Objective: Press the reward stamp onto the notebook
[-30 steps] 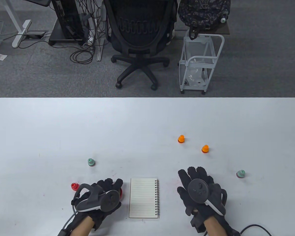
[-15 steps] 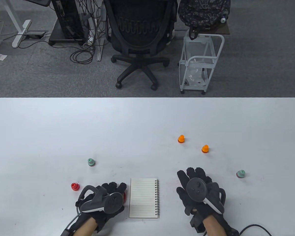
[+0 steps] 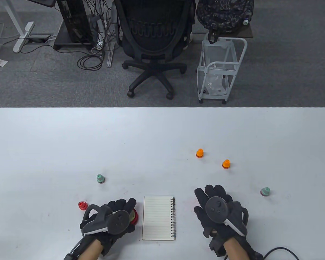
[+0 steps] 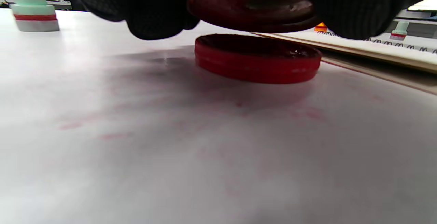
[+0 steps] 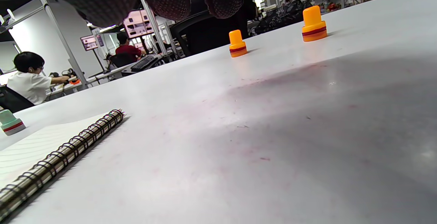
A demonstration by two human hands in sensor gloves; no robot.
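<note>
The left hand (image 3: 108, 220) pinches a round red stamp (image 4: 251, 3) lifted off its red cap (image 4: 257, 61); carry it level over the lined spiral notebook (image 3: 158, 218), then press flat. The right hand (image 3: 219, 211) lies spread on the white surface (image 3: 151, 140).

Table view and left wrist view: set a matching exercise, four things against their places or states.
Things:
1. spiral notebook
2. small red stamp
3. red lid
4. right hand

Places or states:
A. gripped by the left hand just above the red base
B. lying between the two hands
C. standing left of the left hand
D. open, right of the notebook

Pairs: 1-B, 2-C, 3-A, 4-D
</note>
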